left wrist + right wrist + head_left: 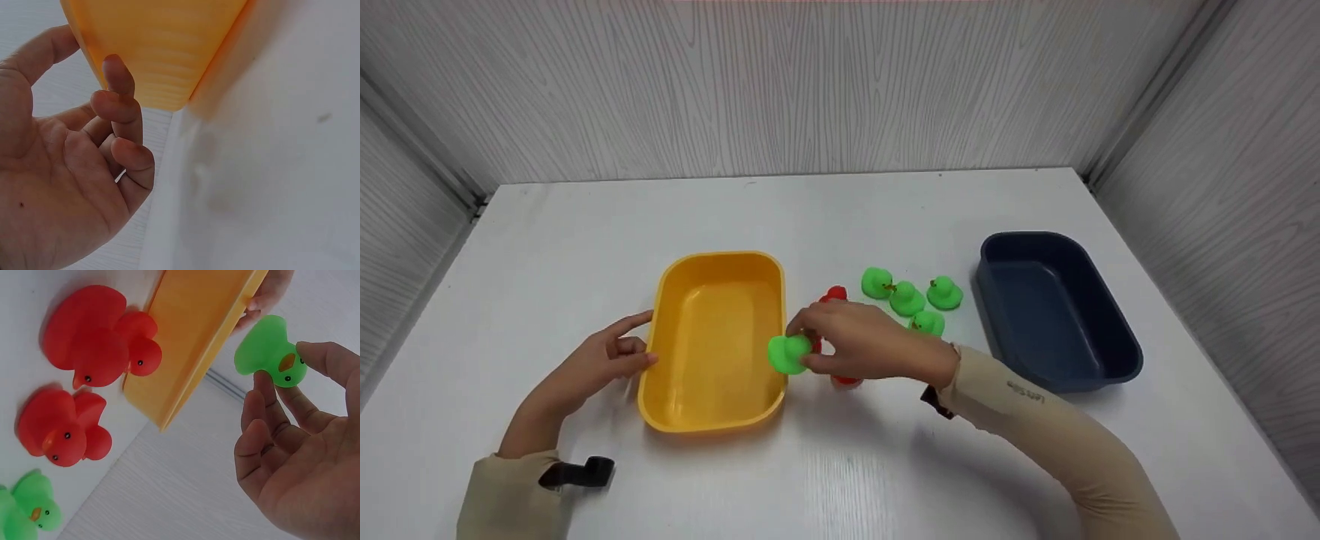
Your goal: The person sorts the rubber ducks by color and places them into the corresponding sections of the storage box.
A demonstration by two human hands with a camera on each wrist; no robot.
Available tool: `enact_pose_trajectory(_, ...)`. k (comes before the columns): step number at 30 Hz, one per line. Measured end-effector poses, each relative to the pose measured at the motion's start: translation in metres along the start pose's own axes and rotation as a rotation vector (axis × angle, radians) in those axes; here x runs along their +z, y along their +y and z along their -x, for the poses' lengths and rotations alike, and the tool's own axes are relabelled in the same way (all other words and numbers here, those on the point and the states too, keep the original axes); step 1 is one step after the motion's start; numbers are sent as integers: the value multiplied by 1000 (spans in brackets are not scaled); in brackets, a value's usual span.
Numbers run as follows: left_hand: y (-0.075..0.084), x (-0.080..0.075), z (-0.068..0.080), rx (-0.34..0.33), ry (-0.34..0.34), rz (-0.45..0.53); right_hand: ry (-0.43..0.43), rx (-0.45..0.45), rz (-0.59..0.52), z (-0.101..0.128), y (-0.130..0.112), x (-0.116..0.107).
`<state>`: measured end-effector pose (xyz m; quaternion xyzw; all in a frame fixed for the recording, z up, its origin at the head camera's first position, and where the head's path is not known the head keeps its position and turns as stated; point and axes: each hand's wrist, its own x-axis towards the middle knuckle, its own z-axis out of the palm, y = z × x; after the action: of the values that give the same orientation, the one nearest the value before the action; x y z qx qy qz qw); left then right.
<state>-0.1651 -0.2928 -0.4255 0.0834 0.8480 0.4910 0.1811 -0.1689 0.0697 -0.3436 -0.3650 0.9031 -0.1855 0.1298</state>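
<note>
Now the right hand (861, 341) pinches a green duck (789, 354) between thumb and fingers (264, 391), just over the right rim of the yellow tub (712, 420). The left hand (598, 361) touches the tub's left side, fingers loosely curled. Red ducks (90, 337) sit nearby on the worktop (847, 480).
</note>
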Motion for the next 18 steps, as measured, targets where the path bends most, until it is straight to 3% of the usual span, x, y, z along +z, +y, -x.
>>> enact_pose_trajectory(12, -4, 4, -3, 11, -13, 99, -75, -58, -6, -44, -19, 20)
enact_pose_trajectory(18, -3, 4, -3, 0, -18, 98, -112, -86, 20, -65, -19, 36)
